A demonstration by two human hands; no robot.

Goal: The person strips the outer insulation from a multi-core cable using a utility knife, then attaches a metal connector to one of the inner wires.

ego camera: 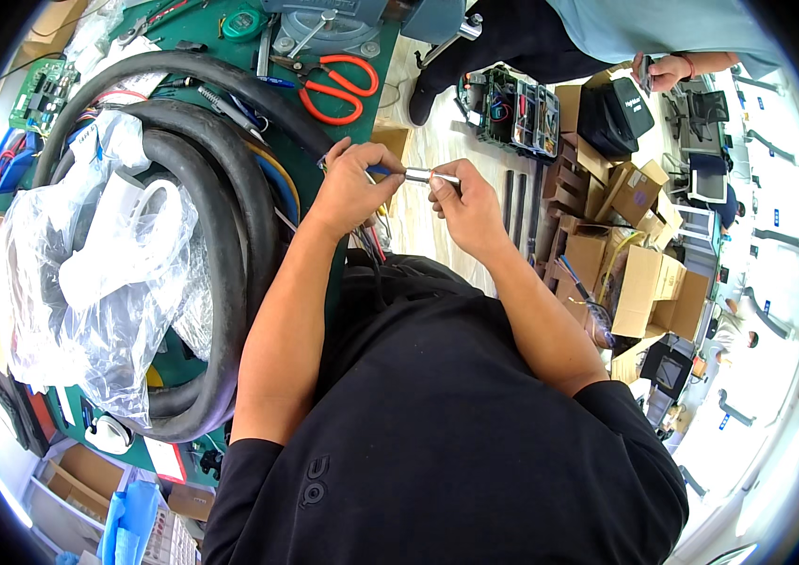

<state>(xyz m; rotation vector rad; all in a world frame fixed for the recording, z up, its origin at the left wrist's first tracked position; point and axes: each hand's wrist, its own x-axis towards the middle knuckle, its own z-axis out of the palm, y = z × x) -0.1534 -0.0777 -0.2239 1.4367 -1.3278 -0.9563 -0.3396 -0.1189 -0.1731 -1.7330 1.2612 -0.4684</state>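
Note:
In the head view my right hand (469, 205) holds a shiny metal cylindrical piece (419, 175) between thumb and fingers. My left hand (357, 185) pinches what appears to be a blue-covered wire at the other end of that piece; the fingers hide the exact join. Thick black cable (230, 78) lies coiled on the green bench mat (343, 141), and one end of it reaches my left hand. Several thin coloured wires (377, 240) hang below that hand. Red-handled scissors (343, 88) lie beyond the hands on the mat.
A bench vise (329, 28) stands at the far edge. Clear plastic bags (110, 311) lie over the coil. On the floor are an open toolbox (512, 113) and cardboard boxes (653, 282). Another person (653, 28) stands beyond the bench, holding a dark object.

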